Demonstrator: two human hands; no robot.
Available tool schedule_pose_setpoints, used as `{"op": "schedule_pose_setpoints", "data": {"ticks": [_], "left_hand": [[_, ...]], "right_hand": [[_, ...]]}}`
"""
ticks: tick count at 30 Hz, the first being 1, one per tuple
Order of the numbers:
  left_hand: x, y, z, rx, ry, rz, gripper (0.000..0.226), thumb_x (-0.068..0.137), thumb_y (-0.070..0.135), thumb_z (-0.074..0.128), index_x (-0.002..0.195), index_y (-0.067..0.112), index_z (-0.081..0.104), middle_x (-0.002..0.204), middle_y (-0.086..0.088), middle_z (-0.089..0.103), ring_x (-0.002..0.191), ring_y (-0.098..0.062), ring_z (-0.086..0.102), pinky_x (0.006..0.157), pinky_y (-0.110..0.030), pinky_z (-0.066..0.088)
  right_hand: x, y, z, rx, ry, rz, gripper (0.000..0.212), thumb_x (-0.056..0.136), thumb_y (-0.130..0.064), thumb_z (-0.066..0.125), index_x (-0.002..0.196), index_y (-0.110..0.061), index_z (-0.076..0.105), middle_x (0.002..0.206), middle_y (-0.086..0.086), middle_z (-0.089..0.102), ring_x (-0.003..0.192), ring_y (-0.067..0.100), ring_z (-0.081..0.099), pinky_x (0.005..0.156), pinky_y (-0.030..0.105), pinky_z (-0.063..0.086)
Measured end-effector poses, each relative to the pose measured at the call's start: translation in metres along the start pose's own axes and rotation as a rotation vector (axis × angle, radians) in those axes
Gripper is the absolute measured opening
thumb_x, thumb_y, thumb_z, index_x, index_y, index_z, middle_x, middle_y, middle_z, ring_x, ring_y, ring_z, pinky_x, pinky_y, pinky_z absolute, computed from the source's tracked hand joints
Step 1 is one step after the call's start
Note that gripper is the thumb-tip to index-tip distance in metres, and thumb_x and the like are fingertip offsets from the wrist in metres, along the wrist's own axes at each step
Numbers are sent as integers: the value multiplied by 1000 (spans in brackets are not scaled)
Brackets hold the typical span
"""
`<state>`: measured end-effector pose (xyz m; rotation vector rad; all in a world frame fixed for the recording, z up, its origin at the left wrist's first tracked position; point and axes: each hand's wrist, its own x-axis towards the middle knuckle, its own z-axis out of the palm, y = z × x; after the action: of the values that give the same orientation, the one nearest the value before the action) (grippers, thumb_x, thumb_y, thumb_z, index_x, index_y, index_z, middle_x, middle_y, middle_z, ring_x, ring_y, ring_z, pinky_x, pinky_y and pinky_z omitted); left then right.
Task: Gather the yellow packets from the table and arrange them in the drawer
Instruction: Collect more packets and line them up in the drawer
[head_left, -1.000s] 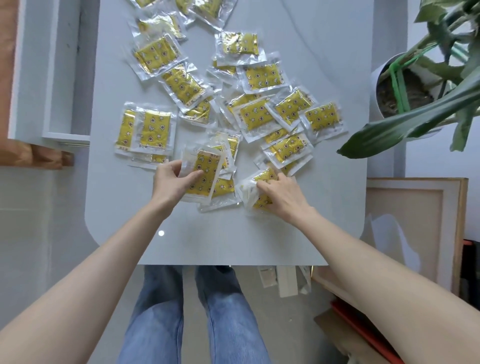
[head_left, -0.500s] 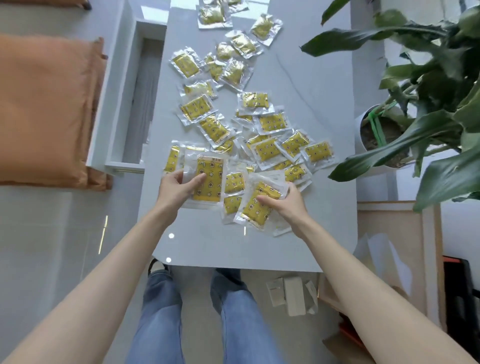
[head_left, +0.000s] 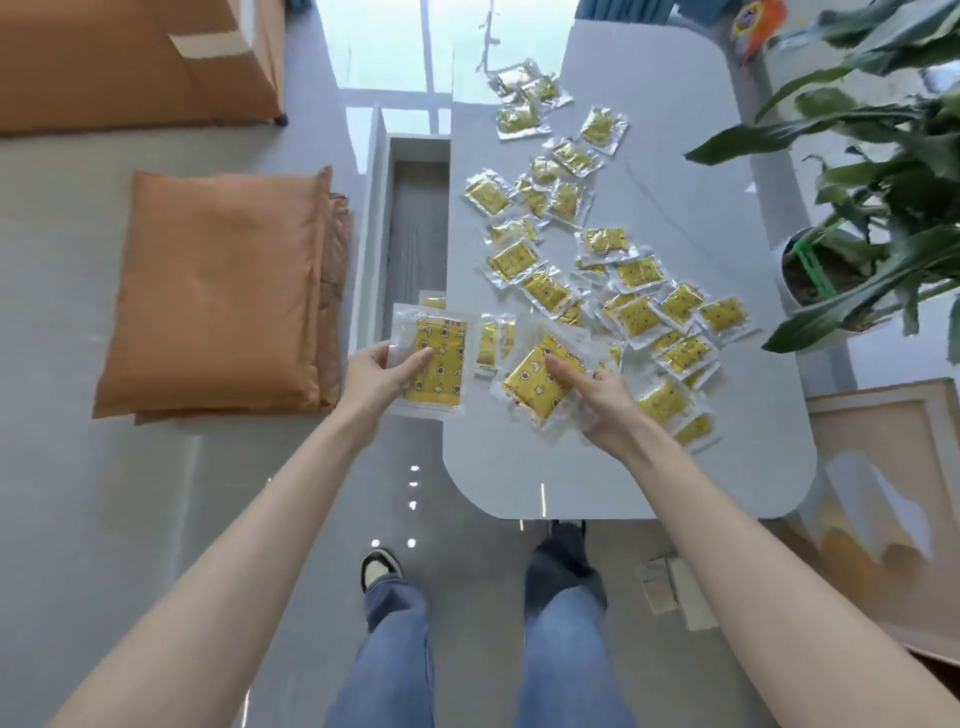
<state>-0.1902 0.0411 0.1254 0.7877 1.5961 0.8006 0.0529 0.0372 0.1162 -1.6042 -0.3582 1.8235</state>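
Observation:
My left hand (head_left: 378, 375) grips a stack of yellow packets (head_left: 441, 366) in clear wrap, held in the air just off the table's left edge, near the open drawer (head_left: 418, 228). My right hand (head_left: 597, 397) holds a second bundle of yellow packets (head_left: 535, 382), tilted, above the near left part of the table (head_left: 519, 467). Several more yellow packets (head_left: 639, 317) lie scattered over the table from its middle to the far end. The drawer's inside looks bare grey.
An orange cushion (head_left: 218, 296) lies on the floor left of the drawer. A potted plant (head_left: 852, 249) with long leaves stands at the table's right. A framed board (head_left: 883, 467) leans at the lower right. My legs and shoes stand below the table's near edge.
Both hands have lifted their packet bundles off the table and carried them left. The view has swung left, so the drawer and the cushion now show fully.

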Motion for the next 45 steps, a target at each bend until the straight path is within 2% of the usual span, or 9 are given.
{"op": "schedule_pose_setpoints", "data": {"ticks": [3, 12, 16, 19, 24, 29, 34, 37, 45], "left_hand": [[-2, 7, -41, 59, -66, 43, 7, 85, 14, 69, 88, 8, 66, 64, 8, 68, 50, 7, 62, 47, -7, 45], [21, 18, -123, 93, -110, 7, 20, 81, 22, 73, 95, 9, 69, 85, -5, 71, 78, -19, 68, 75, -34, 56], [50, 27, -140, 126, -117, 21, 19, 83, 18, 71, 98, 6, 68, 79, -1, 68, 61, -3, 66, 54, -13, 52], [83, 35, -147, 166, -123, 10, 20, 83, 18, 71, 99, 6, 68, 80, 0, 67, 70, -9, 63, 55, -12, 50], [153, 53, -151, 272, -147, -1, 15, 83, 19, 71, 94, 10, 67, 77, 3, 65, 69, -8, 60, 50, -8, 47], [226, 73, -153, 442, -201, -13, 13, 85, 20, 68, 89, 8, 67, 86, -9, 66, 80, -20, 60, 70, -30, 45], [283, 84, -154, 574, -272, -18, 13, 87, 18, 66, 95, 8, 69, 98, -14, 71, 86, -23, 65, 81, -40, 53], [314, 87, -153, 632, -313, -16, 17, 87, 15, 65, 100, 6, 70, 98, -12, 71, 88, -25, 67, 84, -40, 53], [396, 79, -137, 790, -399, 23, 14, 86, 12, 58, 91, 5, 69, 86, -7, 66, 82, -22, 62, 74, -33, 49]], "right_hand": [[-12, 7, 46, 74, 13, -2, 20, 85, -15, 70, 99, -2, 67, 81, 6, 76, 69, 17, 74, 57, 27, 59], [-21, 26, 134, 182, 38, 22, 16, 92, -21, 61, 87, -6, 65, 66, 2, 74, 56, 11, 71, 52, 23, 58], [-1, 32, 156, 265, 59, 40, 13, 92, -16, 61, 94, -4, 64, 69, 4, 75, 58, 13, 72, 49, 23, 57], [25, 31, 171, 287, 83, 63, 14, 91, -15, 63, 98, -2, 64, 70, 5, 75, 59, 14, 72, 49, 24, 56], [82, 25, 192, 303, 123, 122, 19, 85, -19, 70, 98, -5, 66, 82, 8, 76, 73, 18, 74, 70, 32, 61], [131, 5, 218, 285, 202, 175, 37, 83, -21, 72, 112, 1, 63, 108, 16, 70, 97, 26, 69, 87, 38, 55], [164, -8, 238, 358, 234, 263, 25, 88, -14, 67, 108, 2, 64, 89, 13, 74, 67, 20, 73, 55, 30, 60], [186, -7, 245, 403, 257, 295, 20, 89, -8, 64, 107, 0, 64, 99, 17, 70, 67, 21, 72, 58, 36, 61], [246, 22, 261, 578, 398, 307, 16, 98, -4, 49, 87, -7, 60, 58, 8, 71, 48, 20, 69, 40, 31, 55]]}}
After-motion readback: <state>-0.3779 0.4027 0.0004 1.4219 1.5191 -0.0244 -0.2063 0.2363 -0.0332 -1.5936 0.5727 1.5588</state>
